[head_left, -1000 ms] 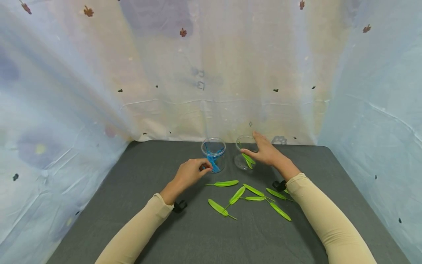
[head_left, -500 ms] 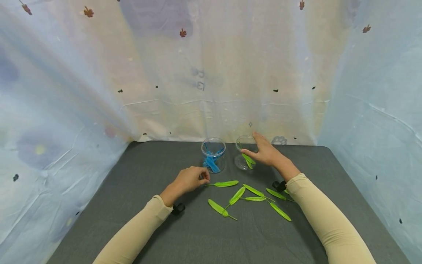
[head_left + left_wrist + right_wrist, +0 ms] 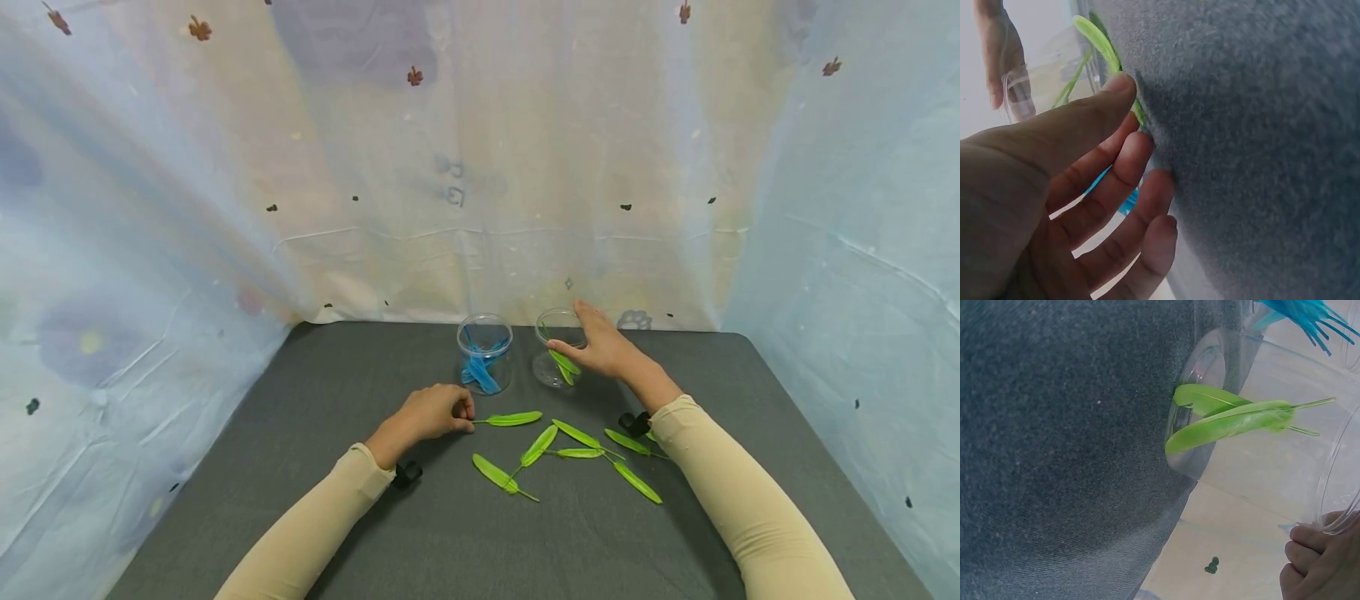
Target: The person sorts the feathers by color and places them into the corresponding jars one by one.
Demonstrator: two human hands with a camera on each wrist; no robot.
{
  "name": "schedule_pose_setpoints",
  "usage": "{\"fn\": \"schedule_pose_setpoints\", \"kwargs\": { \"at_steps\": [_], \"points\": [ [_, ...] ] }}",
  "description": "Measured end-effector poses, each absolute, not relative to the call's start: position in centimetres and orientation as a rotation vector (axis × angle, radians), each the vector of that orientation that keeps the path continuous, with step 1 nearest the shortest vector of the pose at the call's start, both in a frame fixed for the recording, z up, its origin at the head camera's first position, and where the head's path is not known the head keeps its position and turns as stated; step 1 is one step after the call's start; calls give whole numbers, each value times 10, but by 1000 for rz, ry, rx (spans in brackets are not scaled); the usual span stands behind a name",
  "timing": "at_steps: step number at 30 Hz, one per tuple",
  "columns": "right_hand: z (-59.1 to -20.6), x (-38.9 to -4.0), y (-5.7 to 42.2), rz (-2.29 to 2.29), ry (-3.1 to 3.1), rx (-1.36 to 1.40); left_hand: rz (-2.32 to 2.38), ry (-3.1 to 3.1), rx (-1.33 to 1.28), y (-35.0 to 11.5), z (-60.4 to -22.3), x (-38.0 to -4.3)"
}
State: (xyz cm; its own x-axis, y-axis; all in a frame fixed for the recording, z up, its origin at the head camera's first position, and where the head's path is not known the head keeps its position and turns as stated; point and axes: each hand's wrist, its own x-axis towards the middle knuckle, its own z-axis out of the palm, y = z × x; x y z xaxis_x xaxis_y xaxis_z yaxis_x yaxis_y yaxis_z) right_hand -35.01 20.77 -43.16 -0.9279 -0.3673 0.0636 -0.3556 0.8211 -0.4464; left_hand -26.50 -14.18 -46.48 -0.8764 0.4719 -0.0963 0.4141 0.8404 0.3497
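In the head view my left hand (image 3: 429, 412) is low over the table, thumb and fingertips at the quill of a green feather (image 3: 515, 418). The left wrist view shows that feather (image 3: 1099, 39) pinched between thumb and index finger, its vane pointing away. My right hand (image 3: 611, 346) holds a clear jar (image 3: 547, 372) near its rim, thumb on the near side, fingers behind. Inside this upright jar, two green feathers (image 3: 1235, 425) lean crosswise, vanes down and quills up, in the right wrist view. Part of the jar is hidden by the hand.
A second clear jar (image 3: 484, 317) with blue feathers (image 3: 480, 375) stands just left of the held one. Several green feathers (image 3: 540, 445) lie scattered on the dark grey tabletop (image 3: 420, 542). A patterned curtain (image 3: 525, 167) hangs behind and at both sides.
My left hand has come down and nearer from beside the blue-feather jar to the leftmost feather's quill, which it now pinches. The right hand and its jar have stayed in place.
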Motion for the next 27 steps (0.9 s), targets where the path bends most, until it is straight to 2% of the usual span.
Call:
{"fn": "schedule_pose_setpoints", "kwargs": {
  "at_steps": [27],
  "points": [
    [-433,-349,208,-737,2977,-599,460,2790,633,-135,-467,-264]
  ]
}}
